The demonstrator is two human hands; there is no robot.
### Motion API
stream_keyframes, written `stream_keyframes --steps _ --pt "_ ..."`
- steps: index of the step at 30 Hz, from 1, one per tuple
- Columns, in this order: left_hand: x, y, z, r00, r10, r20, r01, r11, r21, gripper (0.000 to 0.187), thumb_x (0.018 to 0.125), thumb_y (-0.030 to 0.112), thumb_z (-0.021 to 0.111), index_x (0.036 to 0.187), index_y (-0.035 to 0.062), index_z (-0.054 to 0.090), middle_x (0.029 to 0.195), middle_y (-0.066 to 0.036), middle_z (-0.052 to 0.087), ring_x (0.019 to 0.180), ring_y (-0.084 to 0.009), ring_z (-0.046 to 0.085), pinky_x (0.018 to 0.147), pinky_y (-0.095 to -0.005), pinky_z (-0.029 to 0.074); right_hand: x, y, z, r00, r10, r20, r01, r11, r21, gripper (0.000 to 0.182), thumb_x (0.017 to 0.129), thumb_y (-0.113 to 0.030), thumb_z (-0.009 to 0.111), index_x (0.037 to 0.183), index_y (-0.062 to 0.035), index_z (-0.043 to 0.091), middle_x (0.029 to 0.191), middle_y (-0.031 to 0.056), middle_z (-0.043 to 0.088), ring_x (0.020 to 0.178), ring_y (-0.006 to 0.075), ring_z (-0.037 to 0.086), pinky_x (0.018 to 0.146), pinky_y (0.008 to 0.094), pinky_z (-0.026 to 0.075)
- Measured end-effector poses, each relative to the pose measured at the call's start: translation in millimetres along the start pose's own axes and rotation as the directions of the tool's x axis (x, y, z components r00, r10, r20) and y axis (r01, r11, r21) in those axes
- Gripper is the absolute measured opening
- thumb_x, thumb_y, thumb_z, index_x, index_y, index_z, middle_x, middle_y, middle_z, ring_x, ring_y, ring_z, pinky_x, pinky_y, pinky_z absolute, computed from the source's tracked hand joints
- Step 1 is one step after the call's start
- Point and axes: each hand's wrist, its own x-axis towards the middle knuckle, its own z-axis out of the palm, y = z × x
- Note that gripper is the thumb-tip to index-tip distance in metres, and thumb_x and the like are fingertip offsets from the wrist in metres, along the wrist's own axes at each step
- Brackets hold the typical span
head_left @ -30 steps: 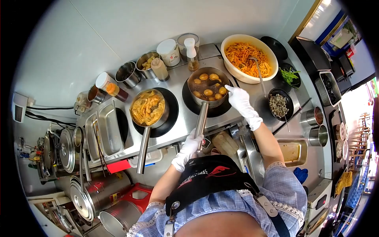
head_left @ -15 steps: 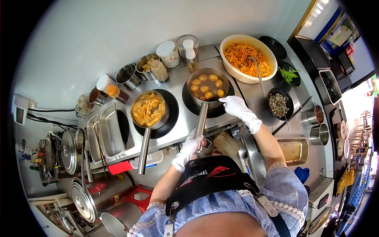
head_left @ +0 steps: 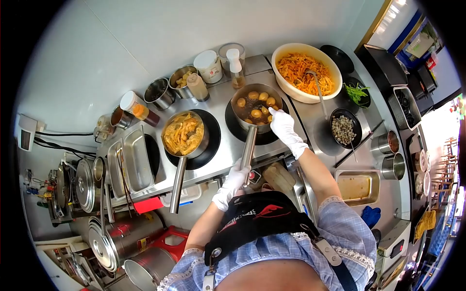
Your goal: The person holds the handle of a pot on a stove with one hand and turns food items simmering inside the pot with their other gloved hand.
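In the head view, a saucepan (head_left: 240, 121) of brown liquid with several browned eggs (head_left: 256, 113) sits on a round black burner plate (head_left: 264, 138). My left hand (head_left: 233, 182), in a white glove, is wrapped round the end of the saucepan's long metal handle (head_left: 250, 148). My right hand (head_left: 287, 130), also gloved, reaches over the pan's right rim with fingers closed near the eggs. Whatever its fingers hold, if anything, cannot be made out. To the left, a second pan (head_left: 204, 145) holds yellowish-brown pieces of food (head_left: 183, 134).
A big cream bowl (head_left: 286, 89) of orange shreds with a ladle (head_left: 318, 89) stands behind on the right. Near it are black bowls (head_left: 358, 127) and a metal tray (head_left: 376, 186). Bottles and pots (head_left: 162, 99) line the wall; metal trays (head_left: 138, 162) sit at left.
My right hand has moved left and up, from beside the rim to over the pan. The eggs have shifted in the liquid. My left hand stays on the handle.
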Motion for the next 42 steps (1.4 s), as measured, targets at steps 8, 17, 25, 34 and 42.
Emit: stream_keyframes --steps 8,17,25,34,42 --pt "5.0 -8.2 -4.4 0.998 -0.042 0.043 0.044 0.998 -0.044 0.052 0.087 0.017 0.053 0.132 -0.0004 0.034 0.085 -0.003 0.056 0.068 -0.0089 0.052 0.057 -0.0218 0.043 -3.2 11.9 -90.5 0.986 -0.086 0.143 0.097 0.993 -0.067 0.028 0.079 -0.013 0.049 0.102 -0.0182 0.065 0.089 0.013 0.064 0.082 0.0316 0.061 0.073 0.0406 0.048" --pt "4.5 -6.1 -4.9 0.996 -0.027 0.081 0.035 0.995 -0.097 0.058 0.087 0.017 0.055 0.135 0.0003 0.029 0.069 -0.003 0.055 0.051 -0.0107 0.049 0.044 -0.0242 0.041 -2.6 11.2 -96.3 0.923 -0.128 0.363 0.21 0.958 -0.196 0.028 0.076 -0.011 0.051 0.1 -0.0172 0.067 0.093 0.0124 0.064 0.089 0.0298 0.061 0.078 0.038 0.047" --pt "1.1 -1.5 -3.0 0.998 -0.036 0.05 0.04 0.997 -0.07 0.056 0.087 0.017 0.055 0.134 -0.0004 0.031 0.074 -0.003 0.056 0.059 -0.0098 0.05 0.05 -0.0229 0.043 -19.5 -19.0 -36.0 0.933 -0.172 0.315 0.152 0.984 0.088 0.034 0.08 -0.014 0.048 0.111 -0.0201 0.061 0.091 0.0146 0.063 0.085 0.0314 0.061 0.074 0.0401 0.048" --pt "-2.7 5.4 0.5 0.999 -0.041 0.011 0.041 0.999 -0.035 0.052 0.086 0.017 0.055 0.131 -0.0019 0.036 0.081 -0.004 0.057 0.067 -0.0097 0.051 0.059 -0.0231 0.043 -0.6 -12.6 3.9 0.997 0.033 0.071 -0.03 0.998 -0.047 0.04 0.08 -0.011 0.047 0.117 -0.0238 0.057 0.086 0.0125 0.06 0.075 0.032 0.061 0.067 0.0417 0.048" --pt "2.6 -4.7 -1.7 1.0 -0.009 0.027 0.011 0.997 -0.078 0.049 0.087 0.016 0.054 0.13 0.0008 0.037 0.074 -0.004 0.055 0.058 -0.0109 0.051 0.049 -0.0244 0.043 3.8 7.2 -59.8 0.998 -0.064 0.019 0.064 0.998 -0.011 0.03 0.082 -0.014 0.047 0.106 -0.02 0.063 0.084 0.012 0.062 0.075 0.0319 0.061 0.068 0.0411 0.048"
